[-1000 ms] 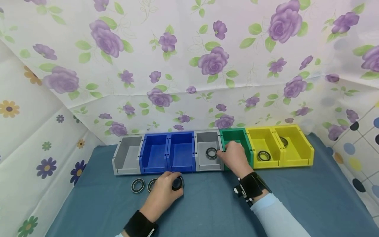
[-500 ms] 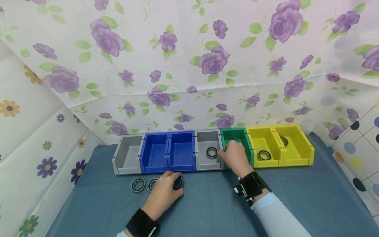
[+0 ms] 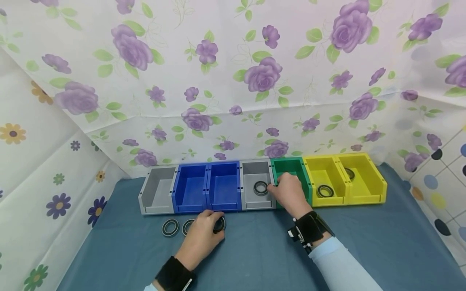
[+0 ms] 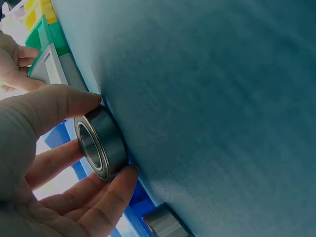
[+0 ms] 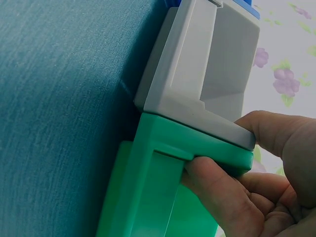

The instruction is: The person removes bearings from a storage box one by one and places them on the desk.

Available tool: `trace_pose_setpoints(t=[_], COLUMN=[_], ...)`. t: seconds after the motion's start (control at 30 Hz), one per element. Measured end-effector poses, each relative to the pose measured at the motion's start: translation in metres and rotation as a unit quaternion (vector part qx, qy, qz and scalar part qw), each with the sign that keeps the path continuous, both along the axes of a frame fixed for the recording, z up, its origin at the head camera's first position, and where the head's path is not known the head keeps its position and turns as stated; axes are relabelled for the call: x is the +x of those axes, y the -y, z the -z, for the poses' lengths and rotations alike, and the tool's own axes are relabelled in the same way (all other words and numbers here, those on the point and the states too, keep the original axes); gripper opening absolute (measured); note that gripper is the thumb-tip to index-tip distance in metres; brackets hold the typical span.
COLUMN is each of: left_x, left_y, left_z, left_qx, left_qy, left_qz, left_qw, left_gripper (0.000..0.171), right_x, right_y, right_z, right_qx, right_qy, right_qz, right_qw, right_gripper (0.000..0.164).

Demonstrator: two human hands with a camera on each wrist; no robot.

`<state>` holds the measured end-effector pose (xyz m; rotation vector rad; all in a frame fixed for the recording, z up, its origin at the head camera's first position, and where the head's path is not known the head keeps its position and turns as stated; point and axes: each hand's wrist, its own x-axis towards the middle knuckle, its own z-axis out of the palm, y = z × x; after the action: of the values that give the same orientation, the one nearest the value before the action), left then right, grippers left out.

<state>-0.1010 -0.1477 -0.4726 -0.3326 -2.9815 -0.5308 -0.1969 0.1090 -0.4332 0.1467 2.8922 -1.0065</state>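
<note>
My left hand pinches a ball bearing between thumb and fingers, holding it on edge at the front of the blue bins. To its left on the cloth lie a flat bearing and another bearing partly hidden by the hand. My right hand grips the adjoining side walls of the grey bin and green bin. Its thumb is on the grey side, and its fingers reach into the green bin. Beside the thumb, a bearing lies in the grey bin.
Two yellow bins end the row at the right, with a bearing in one and a bearing in the other. Another grey bin ends it at the left. Behind stands a flowered curtain; blue cloth covers the table.
</note>
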Motion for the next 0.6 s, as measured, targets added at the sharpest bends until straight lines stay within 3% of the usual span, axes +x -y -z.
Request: trace_pose_setpoints(t=[0.27,0.6], left_x=[0.0007,0.0018], left_y=[-0.0013,-0.0030], left_z=[-0.0002,-0.0015], left_qx=[-0.006,-0.022], left_qy=[-0.004,0.033], left_qz=[0.002,-0.003], left_qw=[1.0000,0.9992], left_gripper=[0.045,0.043], right_x=[-0.0006,-0.0009], right_y=[-0.0008,-0.0007], right_z=[0.0017,0.0017], right_qx=[0.001,-0.002], right_qy=[-0.008,-0.002], right_qz=[-0.001,0.001], right_qw=[1.000,1.000], right_gripper=[0.049,0.048])
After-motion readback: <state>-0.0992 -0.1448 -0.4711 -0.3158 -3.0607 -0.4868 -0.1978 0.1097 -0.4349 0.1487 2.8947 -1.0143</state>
